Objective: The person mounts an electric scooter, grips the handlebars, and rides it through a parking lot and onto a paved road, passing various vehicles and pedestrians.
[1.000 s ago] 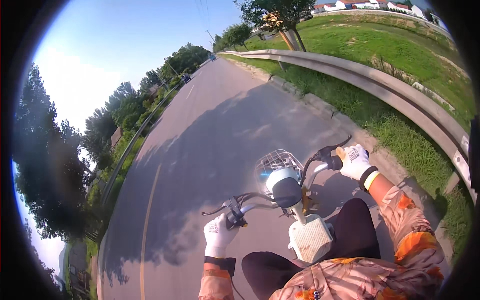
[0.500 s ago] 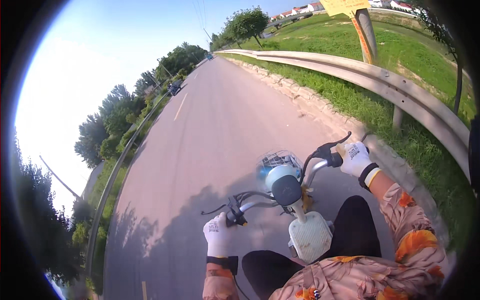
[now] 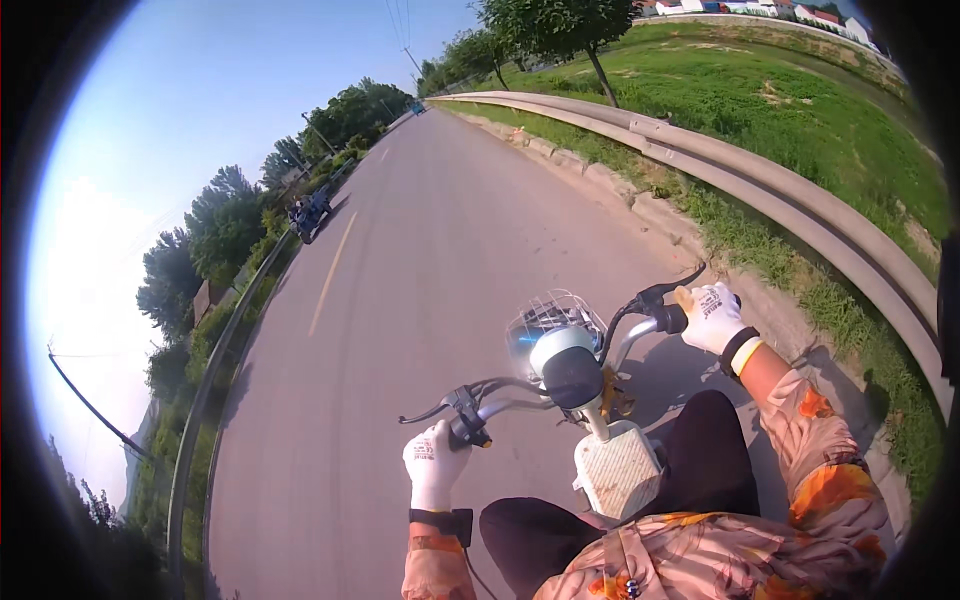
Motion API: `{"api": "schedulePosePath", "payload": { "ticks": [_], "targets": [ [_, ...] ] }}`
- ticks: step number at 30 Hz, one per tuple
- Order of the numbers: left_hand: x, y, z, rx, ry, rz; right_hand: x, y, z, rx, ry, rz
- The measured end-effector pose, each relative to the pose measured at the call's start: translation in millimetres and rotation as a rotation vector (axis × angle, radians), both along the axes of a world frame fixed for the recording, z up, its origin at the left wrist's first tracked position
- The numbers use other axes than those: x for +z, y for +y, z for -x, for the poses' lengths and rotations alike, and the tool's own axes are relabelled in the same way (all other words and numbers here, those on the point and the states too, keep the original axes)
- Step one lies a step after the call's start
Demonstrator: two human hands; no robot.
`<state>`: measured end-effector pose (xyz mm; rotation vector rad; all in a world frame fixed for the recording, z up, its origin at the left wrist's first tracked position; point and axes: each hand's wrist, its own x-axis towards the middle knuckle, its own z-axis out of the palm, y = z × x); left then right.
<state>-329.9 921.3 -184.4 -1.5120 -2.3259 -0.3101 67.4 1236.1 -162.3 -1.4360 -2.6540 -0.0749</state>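
I sit on a small scooter with a wire front basket (image 3: 553, 318) and a round display (image 3: 566, 366) on the stem. My left hand (image 3: 434, 464), in a white glove, is closed around the left handlebar grip (image 3: 468, 430) next to the brake lever. My right hand (image 3: 712, 316), also gloved, grips the right handlebar grip (image 3: 668, 318). My sleeves are orange and floral, and my knees in black trousers flank the pale footboard panel (image 3: 616, 468).
A paved road (image 3: 420, 240) runs ahead with a faded centre line. A metal guardrail (image 3: 760, 190) and grass verge run along the right. Another guardrail (image 3: 215, 380) and trees line the left. A vehicle (image 3: 312, 212) approaches on the far left side.
The scooter has rolled forward along the road out of the tree shade into sunlight. An oncoming vehicle on the left has come nearer. Both hands stay on the grips.
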Motion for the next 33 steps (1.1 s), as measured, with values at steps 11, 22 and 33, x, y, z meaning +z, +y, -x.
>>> {"api": "schedulePosePath", "payload": {
  "ticks": [11,22,33],
  "targets": [
    [0,2,-10,0.018,0.017,-0.005,-3,7,-7,0.048,0.059,-0.092],
    [9,-12,-9,0.021,0.019,0.008,9,-7,-1,-0.011,-0.007,0.013],
    [-6,-16,7,0.052,0.025,0.041,3,-13,14,-0.007,-0.041,0.079]
  ]
}}
